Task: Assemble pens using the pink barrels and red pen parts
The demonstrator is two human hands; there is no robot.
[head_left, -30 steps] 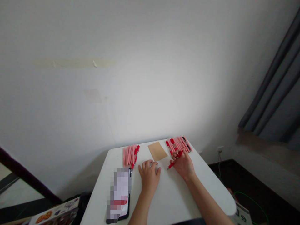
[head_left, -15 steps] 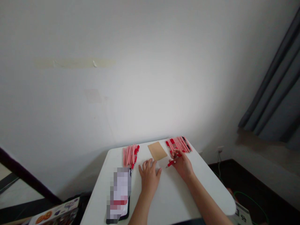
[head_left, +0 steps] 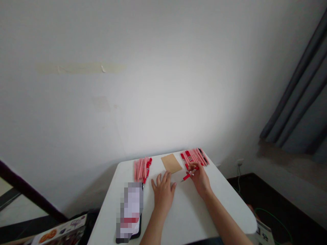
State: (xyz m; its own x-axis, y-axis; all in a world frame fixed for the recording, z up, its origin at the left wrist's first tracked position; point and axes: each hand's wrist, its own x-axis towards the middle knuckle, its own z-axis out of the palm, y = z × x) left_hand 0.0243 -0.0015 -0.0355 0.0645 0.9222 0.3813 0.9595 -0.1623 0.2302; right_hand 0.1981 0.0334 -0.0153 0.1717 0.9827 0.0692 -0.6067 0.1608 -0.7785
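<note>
My right hand (head_left: 200, 178) is closed around a red pen (head_left: 186, 177), whose tip points down and left over the white table. Part of the pen is hidden by my fingers. My left hand (head_left: 163, 191) lies on the tabletop with its fingers spread, holding nothing. Just beyond its fingertips is a brown piece of paper (head_left: 171, 163). A group of pink and red pens (head_left: 140, 169) lies to the left of the paper. Beyond my right hand, another row of pink, red and black pens (head_left: 195, 157) rests near the far right corner.
A phone (head_left: 130, 214), its screen blurred out, lies on the left of the white table (head_left: 189, 217). The wall (head_left: 163, 85) stands behind the table's far edge. A printed box (head_left: 61, 231) is on the lower left, and a grey curtain (head_left: 301, 112) hangs at right.
The pen in my right hand has shifted slightly, and my fingers have changed position on it. My left hand has barely moved.
</note>
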